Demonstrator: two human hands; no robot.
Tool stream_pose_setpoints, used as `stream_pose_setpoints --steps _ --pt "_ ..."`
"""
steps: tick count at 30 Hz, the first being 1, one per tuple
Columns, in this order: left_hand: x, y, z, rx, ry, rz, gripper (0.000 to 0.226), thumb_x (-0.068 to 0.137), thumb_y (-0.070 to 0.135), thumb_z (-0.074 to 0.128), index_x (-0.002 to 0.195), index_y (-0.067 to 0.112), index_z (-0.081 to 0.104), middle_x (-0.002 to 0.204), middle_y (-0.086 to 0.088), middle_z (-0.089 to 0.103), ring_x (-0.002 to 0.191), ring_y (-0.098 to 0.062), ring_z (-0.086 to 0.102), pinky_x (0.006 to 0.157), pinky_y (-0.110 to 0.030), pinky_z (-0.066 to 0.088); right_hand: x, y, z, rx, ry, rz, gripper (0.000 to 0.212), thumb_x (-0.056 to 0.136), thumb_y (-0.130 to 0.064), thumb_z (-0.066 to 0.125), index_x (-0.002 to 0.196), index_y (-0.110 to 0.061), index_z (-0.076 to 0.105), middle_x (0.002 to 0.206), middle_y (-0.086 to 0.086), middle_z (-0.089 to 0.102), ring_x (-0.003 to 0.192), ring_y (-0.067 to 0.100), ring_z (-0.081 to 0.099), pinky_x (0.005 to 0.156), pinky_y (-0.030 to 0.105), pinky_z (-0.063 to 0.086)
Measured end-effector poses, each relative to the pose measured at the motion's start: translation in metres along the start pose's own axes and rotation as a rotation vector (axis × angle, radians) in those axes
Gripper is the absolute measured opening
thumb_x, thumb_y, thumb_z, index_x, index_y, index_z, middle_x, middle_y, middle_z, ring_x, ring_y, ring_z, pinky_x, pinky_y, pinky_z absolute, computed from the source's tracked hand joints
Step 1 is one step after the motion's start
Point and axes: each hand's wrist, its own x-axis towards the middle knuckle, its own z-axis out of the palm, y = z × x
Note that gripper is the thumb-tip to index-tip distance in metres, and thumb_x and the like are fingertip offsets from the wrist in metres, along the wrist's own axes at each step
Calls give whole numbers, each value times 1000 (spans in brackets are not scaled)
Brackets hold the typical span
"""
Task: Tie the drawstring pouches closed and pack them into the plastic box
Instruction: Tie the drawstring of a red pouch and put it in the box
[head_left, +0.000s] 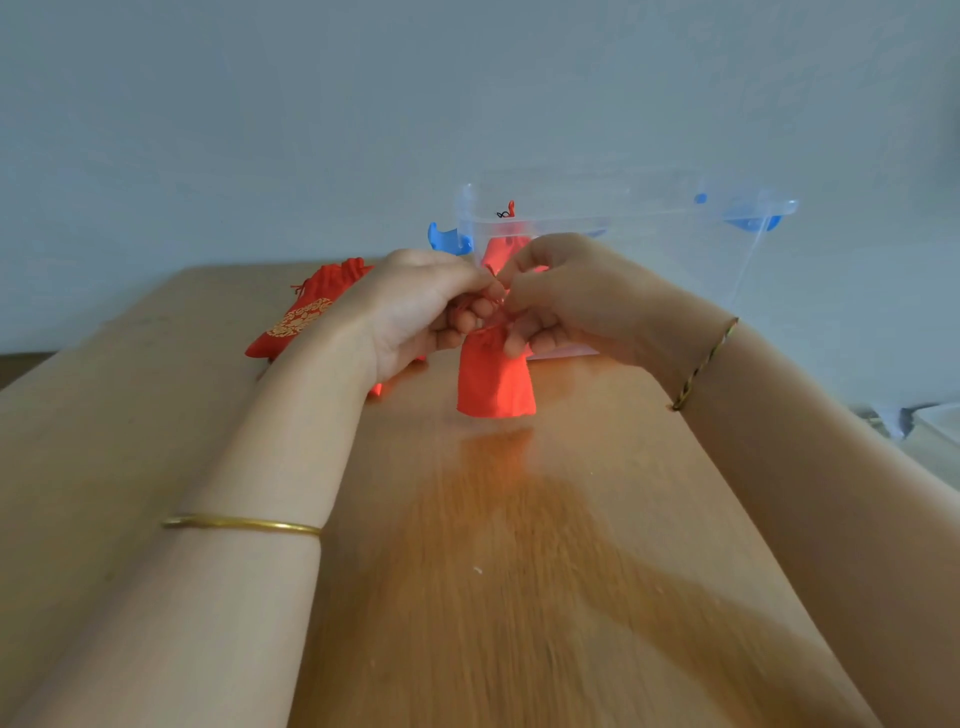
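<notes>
While your left hand (415, 306) and right hand (561, 296) both pinch the drawstring (491, 301) at the neck of the red pouch (496, 382), upright over the desk (519, 571), judge its tie unfinished. One packed pouch (501, 247) sits inside the clear plastic box (649, 234) behind it. A gold-printed pouch (306, 312) lies at left, not yet packed.

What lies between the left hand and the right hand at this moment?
In the head view, the gathered neck of the red pouch and its drawstring lie between the left hand and the right hand; both hands grip the pouch there.
</notes>
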Motion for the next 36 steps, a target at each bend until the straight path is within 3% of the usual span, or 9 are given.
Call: stream_pose_setpoints --steps 6,11,16,21,24,28,31,33,36 --pt "-1 -3 -1 -15 121 12 4 89 13 57 88 14 62 53 4 66 48 -5 62 44 -16 34 4 2 -4 -216 128 -168 20 79 5 57 71 -13 52 60 8 57 49 14 56 49 23 42" --pt "-1 -2 -1 -55 154 17 10 88 13 58 79 16 59 51 6 63 44 -5 61 41 -15 33 10 5 -2 -318 189 -269 24 72 -3 70 68 -20 53 60 -3 50 54 7 45 57 23 39" --pt "-2 0 0 -80 187 22 12 87 10 60 76 13 57 46 6 62 43 -4 61 39 -15 34 9 6 0 -431 249 -391 12 72 -9 70 79 -14 62 57 -12 38 47 -1 39 49 12 28" --pt "-2 -1 0 -61 222 23 18 87 1 55 71 9 57 48 1 62 42 -6 61 38 -15 34 8 5 5 -762 298 -500 10 77 -17 64 85 -16 70 62 -14 34 59 5 38 53 17 29" --pt "-1 -2 0 -35 238 28 18 86 0 52 71 9 58 45 1 62 43 -7 62 39 -13 36 8 5 5 -843 308 -498 13 79 -19 60 86 -18 71 68 -8 39 72 13 39 61 30 34" --pt "-2 2 0 -51 296 33 20 86 -3 50 72 9 57 61 -6 63 50 -10 65 40 -13 39 9 8 4 -687 313 -382 17 78 -17 60 70 -2 65 61 7 46 61 15 37 55 28 29" --pt "-1 6 1 3 359 50 15 85 -1 54 81 13 56 79 -5 60 57 -10 65 39 -13 39 9 10 1 -400 295 -186 20 78 -15 61 63 -4 55 57 6 32 51 9 25 45 22 22" --pt "-2 9 1 89 331 88 13 83 3 60 83 17 57 77 1 57 57 -5 62 41 -13 39 9 11 -1 -217 266 -64 14 76 -14 63 67 -8 55 59 5 26 50 12 23 43 22 20" --pt "-7 14 5 322 217 186 15 76 9 71 71 20 62 65 5 57 58 -4 55 50 -16 41 8 12 -4 -31 222 65 15 76 -12 64 64 -7 56 57 7 34 46 15 25 39 17 21"
